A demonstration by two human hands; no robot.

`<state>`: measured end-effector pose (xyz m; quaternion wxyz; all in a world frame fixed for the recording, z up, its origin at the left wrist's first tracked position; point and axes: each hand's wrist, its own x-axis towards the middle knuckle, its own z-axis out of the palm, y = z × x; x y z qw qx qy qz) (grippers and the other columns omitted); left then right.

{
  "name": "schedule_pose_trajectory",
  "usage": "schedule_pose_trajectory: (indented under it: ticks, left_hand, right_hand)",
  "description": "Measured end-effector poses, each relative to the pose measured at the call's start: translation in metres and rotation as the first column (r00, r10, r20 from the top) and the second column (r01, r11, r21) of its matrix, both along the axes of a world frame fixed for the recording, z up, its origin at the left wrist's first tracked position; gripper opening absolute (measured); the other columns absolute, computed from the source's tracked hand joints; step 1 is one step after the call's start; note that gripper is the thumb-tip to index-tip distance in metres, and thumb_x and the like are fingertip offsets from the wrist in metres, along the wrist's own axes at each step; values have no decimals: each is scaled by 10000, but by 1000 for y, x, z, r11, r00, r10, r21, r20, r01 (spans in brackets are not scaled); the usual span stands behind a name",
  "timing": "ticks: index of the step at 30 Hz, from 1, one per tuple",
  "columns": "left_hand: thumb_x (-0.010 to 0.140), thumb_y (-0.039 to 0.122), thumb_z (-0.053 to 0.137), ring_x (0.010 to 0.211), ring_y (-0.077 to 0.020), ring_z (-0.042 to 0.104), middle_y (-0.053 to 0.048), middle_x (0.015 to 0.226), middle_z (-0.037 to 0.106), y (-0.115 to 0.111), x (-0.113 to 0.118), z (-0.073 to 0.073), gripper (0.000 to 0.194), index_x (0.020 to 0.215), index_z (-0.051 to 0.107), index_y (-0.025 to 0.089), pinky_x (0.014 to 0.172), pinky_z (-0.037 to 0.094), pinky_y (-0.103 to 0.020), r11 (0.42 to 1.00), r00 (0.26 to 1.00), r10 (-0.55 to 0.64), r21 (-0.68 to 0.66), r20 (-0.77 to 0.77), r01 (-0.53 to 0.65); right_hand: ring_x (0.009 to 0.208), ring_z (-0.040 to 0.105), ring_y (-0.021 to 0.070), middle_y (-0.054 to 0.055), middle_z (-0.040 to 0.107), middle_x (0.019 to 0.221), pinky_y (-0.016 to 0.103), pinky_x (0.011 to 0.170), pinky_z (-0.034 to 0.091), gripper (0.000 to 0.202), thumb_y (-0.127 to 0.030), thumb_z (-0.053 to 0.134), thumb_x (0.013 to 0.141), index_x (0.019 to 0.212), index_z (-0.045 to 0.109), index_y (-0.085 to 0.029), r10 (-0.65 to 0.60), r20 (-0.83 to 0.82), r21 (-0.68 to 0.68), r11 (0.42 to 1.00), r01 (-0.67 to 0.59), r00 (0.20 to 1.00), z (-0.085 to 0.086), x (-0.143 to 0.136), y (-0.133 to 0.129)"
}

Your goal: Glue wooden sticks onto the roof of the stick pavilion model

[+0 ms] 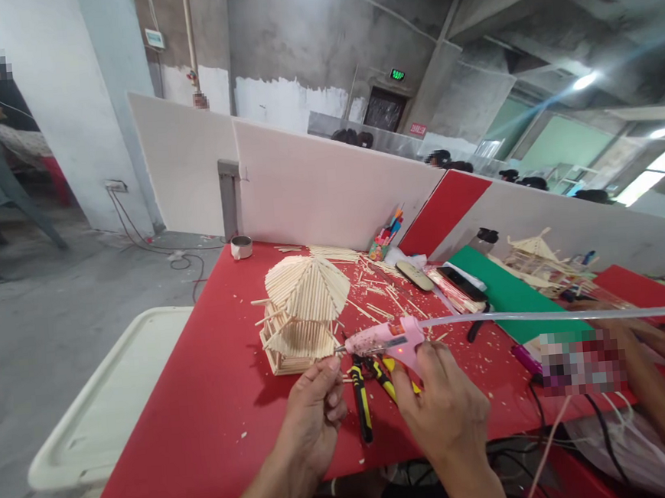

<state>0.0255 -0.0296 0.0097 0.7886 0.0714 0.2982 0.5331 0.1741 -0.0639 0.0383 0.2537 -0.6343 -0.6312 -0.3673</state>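
Observation:
My right hand [447,393] is wrapped round the handle of a pink hot glue gun [382,337], its nozzle pointing left. A long clear glue stick [556,314] runs out of its back to the right. Close to the nozzle tip, my left hand [316,407] is closed in a pinch; whatever sits between its fingertips is too small to make out. Just behind that hand stands a small pavilion model [307,293] built of thin wooden sticks, with a pointed roof. Yellow-and-black pliers [362,404] lie on the red tabletop [207,412] between my hands.
Loose sticks [377,307] and scraps litter the table behind the gun. A tape roll [241,247], a cup of markers [386,237] and a phone [463,283] lie farther back. To the right, a co-worker's arms [646,362] reach over the neighbouring place. A white partition [327,180] closes the back.

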Motion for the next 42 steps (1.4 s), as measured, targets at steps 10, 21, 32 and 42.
schedule_pose_trajectory:
  ticks: [10,21,32,42]
  left_hand:
    - [402,233,909,388,2,306,86,485,454,3,2,-1,420,621,570,118,325,192,-118,1000,1000,8,13,-13,-8]
    - [551,182,853,393,4,315,59,550,492,2,3,-2,318,657,560,117,331,200,-116,1000,998,-24,7,53,24]
    - [661,82,753,370,2,309,57,545,496,3,3,2,205,673,552,123,321,185,-110,997,999,20,-79,45,-17]
    - [561,182,850,369,8,302,60,554,498,1,-3,3,320,672,556,123,316,194,-114,997,998,62,-42,33,-61]
  right_hand:
    - [783,607,186,94,649,940,259,619,396,216,-327,438,909,962,571,-166,-11,57,53,999,8,998,1,-1,-1]
    - [509,501,146,-6,566,595,248,483,394,408,-594,596,752,813,565,-191,22,-726,-162,966,-203,687,4,-10,13]
    - [543,442,118,-25,555,600,226,510,369,258,-414,603,714,767,609,-162,52,-949,-106,876,-470,311,-5,-41,37]
    - [547,469,118,-23,570,613,216,519,385,256,-426,631,722,764,611,-174,86,-933,-103,866,-489,349,-3,-55,31]
